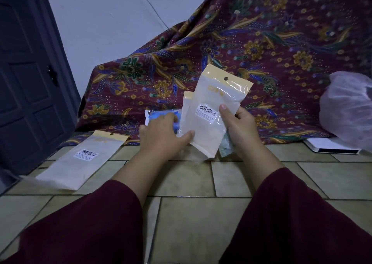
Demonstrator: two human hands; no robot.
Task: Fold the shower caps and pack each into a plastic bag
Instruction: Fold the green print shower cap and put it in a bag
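The fingers [223,108] of the right hand [242,127] are closed around a plastic bag [216,110], with the thumb pressed on the front just beside the barcode label [208,110]. A second bag [186,110] stands close behind the first one, and a crumpled pale thing, perhaps a shower cap [226,146], shows under the right palm. The left hand [161,135] reaches to the lower left corner of the bag; the thumb touches it, but I cannot tell if the other fingers hold something.

To do this step well, I think the person should separate one bag only and open its mouth wide before pushing the cap in.

The bag is flat, glossy and half transparent, with a yellow top strip and a round hanging hole. A blue packet [163,116] lies behind. One more bag [80,159] lies flat on the tiled floor [201,213], and a thin cloudy sack [348,106] is at the right.
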